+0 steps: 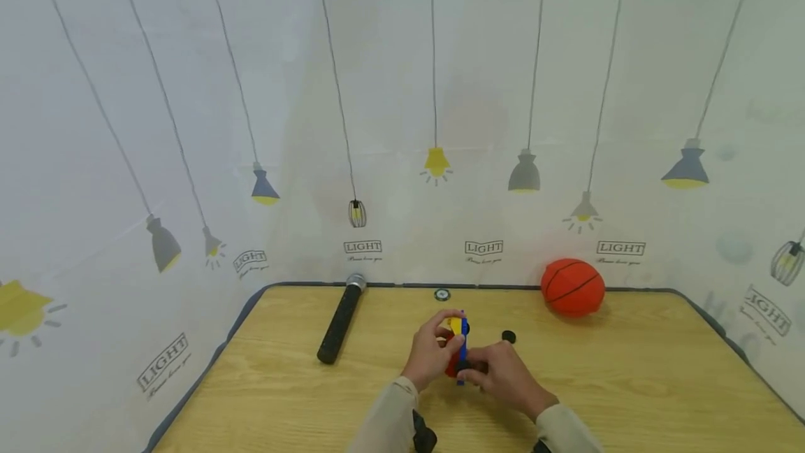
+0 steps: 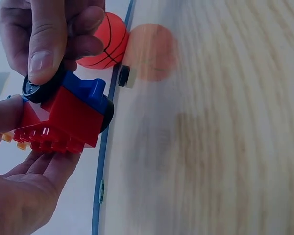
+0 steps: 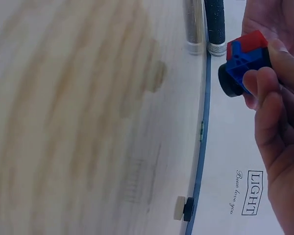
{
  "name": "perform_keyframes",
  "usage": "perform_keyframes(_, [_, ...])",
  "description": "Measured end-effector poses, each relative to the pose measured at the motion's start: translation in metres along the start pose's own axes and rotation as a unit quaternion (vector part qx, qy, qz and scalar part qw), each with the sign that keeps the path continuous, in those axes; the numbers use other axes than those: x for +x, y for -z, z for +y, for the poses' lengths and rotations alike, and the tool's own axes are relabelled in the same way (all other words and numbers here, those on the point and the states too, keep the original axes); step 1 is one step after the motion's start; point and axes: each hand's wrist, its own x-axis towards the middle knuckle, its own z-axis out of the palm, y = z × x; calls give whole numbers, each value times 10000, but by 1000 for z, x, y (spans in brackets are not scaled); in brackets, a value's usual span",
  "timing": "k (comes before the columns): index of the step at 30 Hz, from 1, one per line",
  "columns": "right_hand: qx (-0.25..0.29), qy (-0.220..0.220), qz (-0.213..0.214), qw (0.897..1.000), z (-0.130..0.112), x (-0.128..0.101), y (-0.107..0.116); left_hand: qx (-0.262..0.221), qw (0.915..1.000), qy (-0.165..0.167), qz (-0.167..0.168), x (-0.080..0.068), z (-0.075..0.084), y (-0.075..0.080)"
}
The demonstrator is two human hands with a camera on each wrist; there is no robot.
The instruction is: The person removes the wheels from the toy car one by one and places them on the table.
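Two hands, left hand (image 1: pixel 430 357) and right hand (image 1: pixel 503 374), both grip the toy car (image 1: pixel 458 348)

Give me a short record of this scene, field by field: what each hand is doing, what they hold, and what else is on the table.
left hand: grips the toy car from its left side
right hand: fingers pinch a black wheel on the car
toy car: red, blue and yellow blocks, held just above the table
loose wheel: black, lying apart to the right of the hands
microphone: black, lying far left
basketball: orange, far right by the wall
table: light wood
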Motion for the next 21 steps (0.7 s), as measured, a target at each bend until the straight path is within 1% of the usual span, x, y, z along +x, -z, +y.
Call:
perform_keyframes(3, [-115,127,151,9997,-1,-2,0,18,10000,9,-32,2,1,1])
perform_keyframes(4, [-191,226,212,9993,-2,-3,0,-59,10000,75,-15,1,0,2])
perform_keyframes(6, [-265,419,357,9981,-6,-5,1,-14,9998,199,72,-1,-4,7])
perform_keyframes(7, [-193,446,378,9981,-8,-5,2,33,9996,263,73,-3,-6,9])
perform_keyframes(9, [48,399,319,9987,-10,-6,8,188,9995,265,30,-5,-8,12])
perform_keyframes(10, [251,280,249,9990,-11,-5,12,262,9994,233,-25,-5,-8,14])
perform_keyframes(11, [534,76,143,9984,-10,-4,17,420,9989,162,-96,-5,-6,15])
perform_keyframes(12, [807,-147,7,9966,-10,-3,21,471,9986,121,-193,-5,-3,16])
perform_keyframes(14, [1226,-489,-174,9911,-6,-2,28,493,9983,29,-298,-3,3,17])
perform_keyframes(16, [1504,-717,-244,9857,-1,-2,32,399,9986,71,-327,-2,7,18])
perform_keyframes(18, [1617,-843,-221,9830,4,-4,33,235,9990,143,-363,-3,8,19])
perform_keyframes(21, [1550,-1089,19,9819,10,-7,34,35,9988,212,-433,-6,5,19])
